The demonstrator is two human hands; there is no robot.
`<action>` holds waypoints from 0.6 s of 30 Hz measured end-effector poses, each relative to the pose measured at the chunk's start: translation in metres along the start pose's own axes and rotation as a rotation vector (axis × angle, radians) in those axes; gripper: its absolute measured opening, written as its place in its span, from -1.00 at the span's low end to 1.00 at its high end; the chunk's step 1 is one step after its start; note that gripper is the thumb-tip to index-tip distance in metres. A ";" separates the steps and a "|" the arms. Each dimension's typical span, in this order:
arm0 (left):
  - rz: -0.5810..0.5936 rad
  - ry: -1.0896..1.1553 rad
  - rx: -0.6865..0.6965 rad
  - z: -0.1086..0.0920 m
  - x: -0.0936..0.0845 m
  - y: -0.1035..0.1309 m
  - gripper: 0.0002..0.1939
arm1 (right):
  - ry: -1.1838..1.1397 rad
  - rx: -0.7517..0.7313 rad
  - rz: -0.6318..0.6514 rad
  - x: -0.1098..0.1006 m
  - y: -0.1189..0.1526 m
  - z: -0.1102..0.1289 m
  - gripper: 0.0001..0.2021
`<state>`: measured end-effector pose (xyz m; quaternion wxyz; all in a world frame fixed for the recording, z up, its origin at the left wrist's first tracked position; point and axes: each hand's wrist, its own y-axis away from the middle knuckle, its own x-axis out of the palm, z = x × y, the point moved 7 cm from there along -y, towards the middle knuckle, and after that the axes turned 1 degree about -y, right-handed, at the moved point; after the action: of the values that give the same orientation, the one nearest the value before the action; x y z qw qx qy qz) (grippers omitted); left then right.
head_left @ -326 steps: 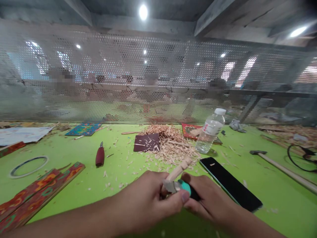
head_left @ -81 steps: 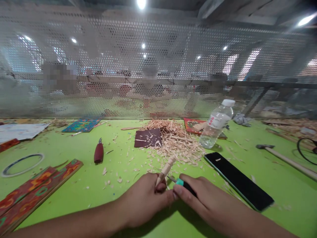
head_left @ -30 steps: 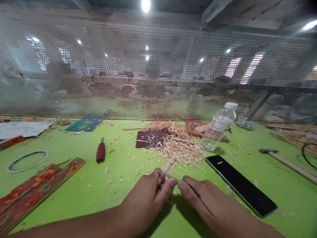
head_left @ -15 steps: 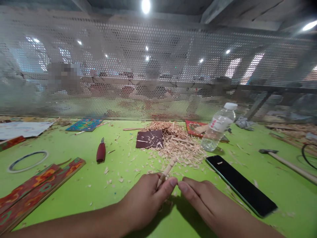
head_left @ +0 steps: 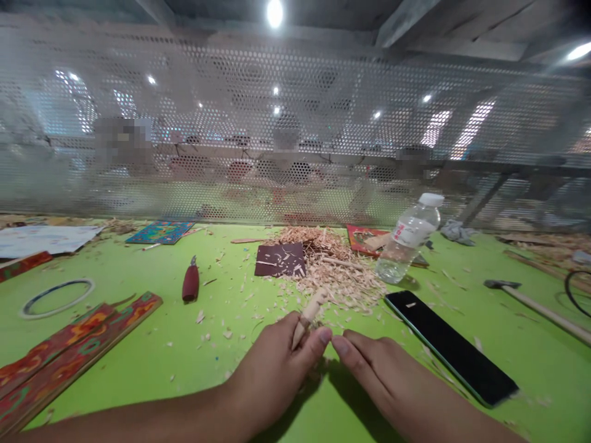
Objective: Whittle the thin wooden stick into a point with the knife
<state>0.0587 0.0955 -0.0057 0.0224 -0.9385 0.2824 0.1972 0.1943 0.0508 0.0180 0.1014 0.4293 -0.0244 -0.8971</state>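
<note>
Wooden stick: the pale piece (head_left: 316, 304) is held above the surface (head_left: 194, 360), slanting up and away from the person, its far end in front of the shavings.
Shaping done: notches or steps show near the far end, so some carving appears to be finished.
Shaping left: the stick is bare wood and not yet laid down; how much more cutting it needs cannot be told.
Left hand: this hand (head_left: 274, 366) pinches the stick between thumb and fingers.
Right hand: curled, thumb against fingers, just beside the left thumb (head_left: 381, 369); whether it grips anything is hidden.
Shavings: a broad heap (head_left: 357, 286) beyond the hands suggests plenty of cutting, though not all need come from this stick.
Brown square: a dark sheet (head_left: 263, 253) beside the heap, strewn with chips.
Red-handled knife: lying to the left (head_left: 189, 284), touched by neither hand.
Phone: dark-screened (head_left: 455, 351), near the right hand.
Bottle: clear, white-capped (head_left: 402, 243), beyond the phone.
Hammer: far right (head_left: 530, 301), untouched.
</note>
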 end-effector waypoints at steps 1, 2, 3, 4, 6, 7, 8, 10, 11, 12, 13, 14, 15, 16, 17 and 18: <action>-0.001 0.017 0.001 0.001 -0.001 0.000 -0.58 | 0.017 -0.003 -0.005 0.001 -0.001 -0.001 -0.45; 0.004 0.035 0.002 0.003 -0.001 -0.001 -0.57 | 0.038 -0.013 -0.009 0.001 -0.002 -0.002 -0.46; 0.017 0.075 0.007 0.004 -0.001 -0.003 -0.54 | 0.062 -0.025 -0.015 0.001 -0.004 -0.003 -0.48; 0.048 0.139 0.015 0.006 0.000 -0.004 -0.52 | 0.086 -0.038 -0.021 0.000 -0.005 -0.004 -0.49; 0.156 0.309 0.038 0.006 0.005 -0.008 -0.45 | 0.144 -0.075 -0.036 -0.002 -0.009 -0.007 -0.51; 0.221 0.386 0.051 0.005 0.008 -0.009 -0.41 | 0.176 -0.096 -0.044 -0.004 -0.010 -0.007 -0.51; 0.280 0.439 0.063 0.003 0.010 -0.009 -0.38 | 0.207 -0.117 -0.053 -0.005 -0.011 -0.008 -0.50; 0.367 0.479 0.077 0.000 0.012 -0.010 -0.36 | 0.254 -0.162 -0.073 -0.008 -0.012 -0.010 -0.47; 0.394 0.495 0.083 -0.002 0.012 -0.010 -0.37 | 0.268 -0.183 -0.084 -0.009 -0.012 -0.010 -0.46; 0.416 0.517 0.092 -0.004 0.012 -0.010 -0.38 | 0.274 -0.202 -0.094 -0.010 -0.012 -0.011 -0.44; 0.436 0.540 0.101 -0.006 0.012 -0.010 -0.39 | 0.273 -0.218 -0.102 -0.010 -0.012 -0.011 -0.44; 0.454 0.565 0.112 -0.007 0.013 -0.010 -0.39 | 0.269 -0.228 -0.107 -0.010 -0.012 -0.012 -0.43; 0.466 0.584 0.122 -0.008 0.013 -0.010 -0.39 | 0.263 -0.234 -0.108 -0.010 -0.012 -0.012 -0.44; 0.471 0.593 0.127 -0.008 0.013 -0.010 -0.40 | 0.257 -0.234 -0.108 -0.010 -0.012 -0.013 -0.44; 0.465 0.594 0.123 -0.006 0.014 -0.010 -0.41 | 0.251 -0.232 -0.106 -0.010 -0.012 -0.012 -0.44; 0.447 0.584 0.110 -0.003 0.014 -0.010 -0.42 | 0.245 -0.229 -0.105 -0.009 -0.011 -0.012 -0.44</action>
<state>0.0755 0.0965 -0.0091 -0.0522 -0.8677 0.4852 -0.0944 0.2074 0.0637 0.0163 0.1049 0.5219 0.1127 -0.8390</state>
